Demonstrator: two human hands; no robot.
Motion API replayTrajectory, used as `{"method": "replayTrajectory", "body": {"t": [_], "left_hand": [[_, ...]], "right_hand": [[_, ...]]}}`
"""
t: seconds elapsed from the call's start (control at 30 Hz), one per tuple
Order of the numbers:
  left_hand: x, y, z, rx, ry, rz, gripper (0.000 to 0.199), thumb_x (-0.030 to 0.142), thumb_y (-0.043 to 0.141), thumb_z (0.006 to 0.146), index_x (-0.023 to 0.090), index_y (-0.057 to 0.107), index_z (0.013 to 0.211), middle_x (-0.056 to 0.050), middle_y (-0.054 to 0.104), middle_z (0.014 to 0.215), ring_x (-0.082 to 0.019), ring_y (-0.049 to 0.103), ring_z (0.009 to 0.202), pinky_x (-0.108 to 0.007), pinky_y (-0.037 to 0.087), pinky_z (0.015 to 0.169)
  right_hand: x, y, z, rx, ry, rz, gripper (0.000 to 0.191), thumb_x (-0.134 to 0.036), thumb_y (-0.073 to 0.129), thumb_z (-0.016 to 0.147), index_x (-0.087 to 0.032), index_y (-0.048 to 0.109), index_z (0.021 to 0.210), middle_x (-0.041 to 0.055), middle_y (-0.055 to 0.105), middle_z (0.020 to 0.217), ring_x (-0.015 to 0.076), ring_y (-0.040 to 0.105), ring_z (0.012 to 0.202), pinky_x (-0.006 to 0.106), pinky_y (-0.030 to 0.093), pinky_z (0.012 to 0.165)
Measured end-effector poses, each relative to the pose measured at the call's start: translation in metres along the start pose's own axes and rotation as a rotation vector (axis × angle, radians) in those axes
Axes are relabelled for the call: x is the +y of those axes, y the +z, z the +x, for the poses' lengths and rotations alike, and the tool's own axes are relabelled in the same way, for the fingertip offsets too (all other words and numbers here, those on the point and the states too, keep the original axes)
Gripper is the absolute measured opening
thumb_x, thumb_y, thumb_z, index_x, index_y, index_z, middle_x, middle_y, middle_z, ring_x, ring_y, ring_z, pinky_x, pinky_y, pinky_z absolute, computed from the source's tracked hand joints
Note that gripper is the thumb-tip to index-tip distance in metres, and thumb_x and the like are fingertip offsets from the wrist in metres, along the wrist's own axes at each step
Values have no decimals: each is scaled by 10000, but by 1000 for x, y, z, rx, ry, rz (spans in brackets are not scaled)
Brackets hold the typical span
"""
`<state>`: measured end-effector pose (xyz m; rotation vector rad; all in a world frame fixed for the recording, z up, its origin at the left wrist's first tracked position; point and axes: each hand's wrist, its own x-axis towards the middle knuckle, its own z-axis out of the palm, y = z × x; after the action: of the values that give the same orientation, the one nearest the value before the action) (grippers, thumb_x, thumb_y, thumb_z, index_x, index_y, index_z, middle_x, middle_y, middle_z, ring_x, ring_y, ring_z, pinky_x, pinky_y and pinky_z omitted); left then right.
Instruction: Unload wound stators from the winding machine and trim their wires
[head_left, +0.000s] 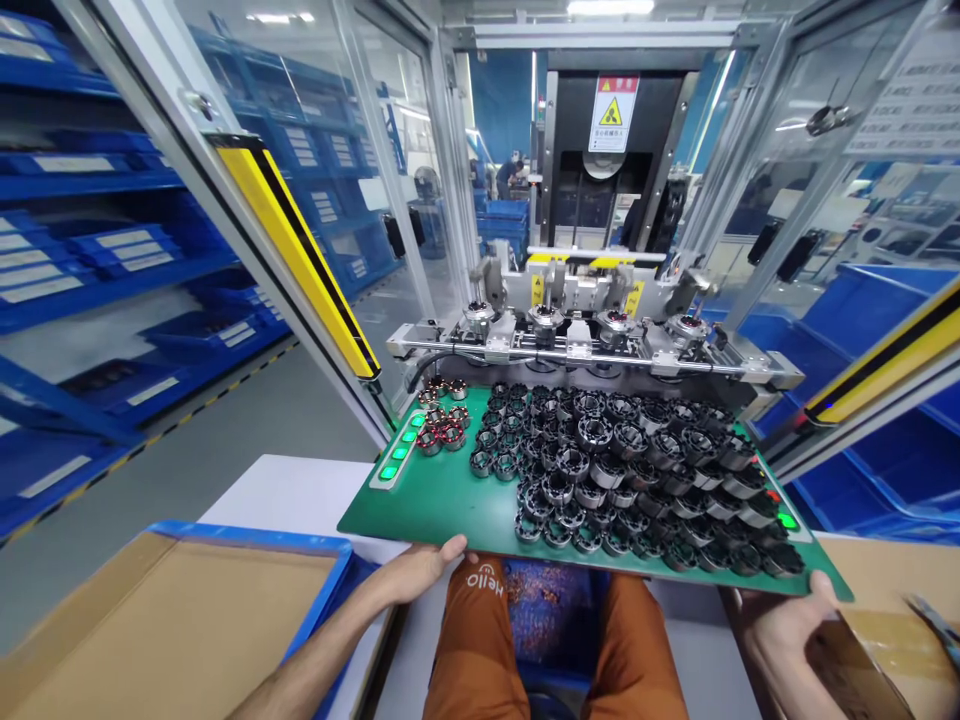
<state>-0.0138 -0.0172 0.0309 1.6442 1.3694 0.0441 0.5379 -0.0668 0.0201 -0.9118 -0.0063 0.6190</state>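
A green board lies in front of the machine, bearing many dark slotted rings stacked in rows on its middle and right. Several copper-wound rings sit near its back left. My left hand is at the board's front edge, thumb pointing along it, its other fingers hidden below. At the front right corner my right hand has its thumb on the edge; the remaining fingers are hidden under the board.
Behind the board is a machine rail with four ring fixtures. Yellow-black posts flank the opening. A cardboard-lined blue tray is at the left. Cardboard and a metal tool lie at the right. A blue bin is between the knees.
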Motion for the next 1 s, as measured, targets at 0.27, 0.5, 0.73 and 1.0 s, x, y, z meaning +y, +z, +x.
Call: {"method": "replayTrajectory", "body": {"t": [0.27, 0.5, 0.73, 1.0], "left_hand": [[7, -1, -5, -23, -13, -15, 1400, 1186, 123, 883, 193, 933, 1448, -164, 798, 1619, -476, 670, 1606, -554, 391, 1470], [10, -4, -5, -27, -26, -31, 1360, 1218, 152, 853, 237, 951, 1355, -129, 821, 1587, -483, 698, 1555, -569, 427, 1440], [4, -5, -2, -4, 66, -52, 1248, 1164, 207, 908, 223, 951, 1250, -150, 804, 1610, -471, 691, 1563, -569, 404, 1460], [-3, -6, 2, 53, 8, -9, 1334, 1228, 270, 831, 188, 903, 1378, -193, 805, 1601, -464, 556, 1730, -522, 373, 1496]], "right_hand": [[-1, -1, -3, 3, 34, 1, 654, -517, 790, 649, -219, 862, 1228, 98, 911, 1323, 370, 868, 1233, 420, 797, 721], [-6, 10, -10, 42, 58, 150, 685, -379, 712, 674, -265, 876, 1330, 96, 906, 1331, 415, 891, 1160, 584, 813, 787], [-4, 13, -14, -1, -51, -59, 718, -527, 779, 573, -274, 855, 1240, 109, 895, 1348, 480, 849, 1299, 627, 807, 880], [-17, 25, -21, 191, 321, 411, 544, -452, 575, 994, -205, 873, 1377, 94, 907, 1064, 352, 895, 941, 545, 803, 749]]}}
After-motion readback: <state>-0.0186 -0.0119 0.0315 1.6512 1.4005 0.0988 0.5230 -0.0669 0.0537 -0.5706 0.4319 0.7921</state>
